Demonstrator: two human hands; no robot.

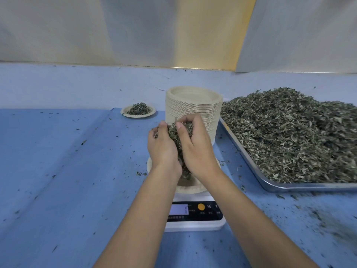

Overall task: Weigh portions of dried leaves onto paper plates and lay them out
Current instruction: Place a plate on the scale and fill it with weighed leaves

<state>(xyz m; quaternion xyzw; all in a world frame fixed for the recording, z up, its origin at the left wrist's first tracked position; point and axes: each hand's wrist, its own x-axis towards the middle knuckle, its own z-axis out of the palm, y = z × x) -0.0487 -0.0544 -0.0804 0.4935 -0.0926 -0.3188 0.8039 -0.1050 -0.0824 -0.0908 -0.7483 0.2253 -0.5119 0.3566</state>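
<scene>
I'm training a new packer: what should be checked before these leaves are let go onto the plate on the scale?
1. The paper plate sits on the scale: ok.
2. The left hand and right hand hold the dried leaves over that plate: ok.
3. The display is lit: ok.
4. Its reading is zeroed: cannot tell.
5. The tray of leaves lies close on the right for topping up: ok.
6. The plate stack is ready behind: ok.

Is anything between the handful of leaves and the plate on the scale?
Nothing visible. The left hand and right hand hold the leaves over the plate; the plate stack stands behind, the tray to the right.
</scene>
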